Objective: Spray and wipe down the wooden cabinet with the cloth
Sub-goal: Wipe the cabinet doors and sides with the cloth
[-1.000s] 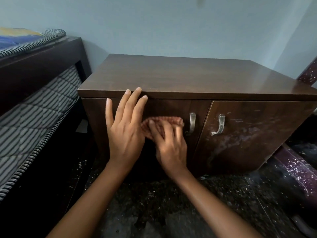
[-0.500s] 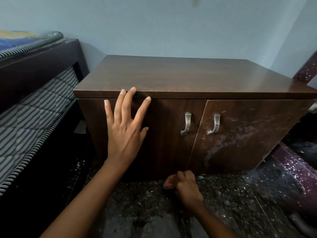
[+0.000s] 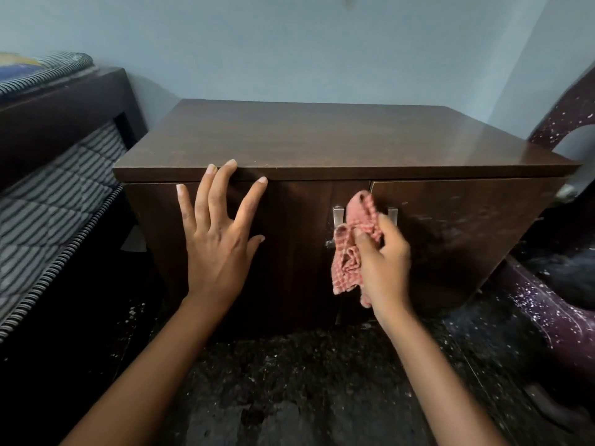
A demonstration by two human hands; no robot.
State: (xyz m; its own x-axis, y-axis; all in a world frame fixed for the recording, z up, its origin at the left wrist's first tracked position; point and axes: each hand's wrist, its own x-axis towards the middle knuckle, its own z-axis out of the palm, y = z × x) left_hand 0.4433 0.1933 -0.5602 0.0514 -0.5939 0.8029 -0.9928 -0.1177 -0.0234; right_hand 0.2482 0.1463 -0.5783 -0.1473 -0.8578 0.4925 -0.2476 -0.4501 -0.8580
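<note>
Risen from the floor half a second ago: right hand (image 3: 383, 262), now at mid-height of the cabinet (image 3: 306, 136) front, fingers and thumb closed on the cloth (image 3: 352, 246). Left hand (image 3: 219, 239) unmoved, spread flat on the left door (image 3: 289, 246), holding nothing, fingertips at the top edge.

One cloth: red-and-white check, crumpled, hanging loose from the grip, its top reaching up over the seam between the doors and its lower end trailing below the wrist. Partly covering the handles; whether pressed on the wood or just in front of it, unclear.

One cabinet: low, dark brown wood grain, smooth top with a pale sheen at the right. Two doors, both shut. Two metal handles (image 3: 338, 217), side by side at the centre seam, only partly seen behind the cloth. Right door (image 3: 467, 233) marked with pale smudges and specks.

Striped mattress (image 3: 42, 214) in a dark frame to the left. Dark speckled floor (image 3: 306, 381) below. Purple speckled plastic chair (image 3: 547, 317) at the right edge. Pale blue wall (image 3: 306, 46) behind.
</note>
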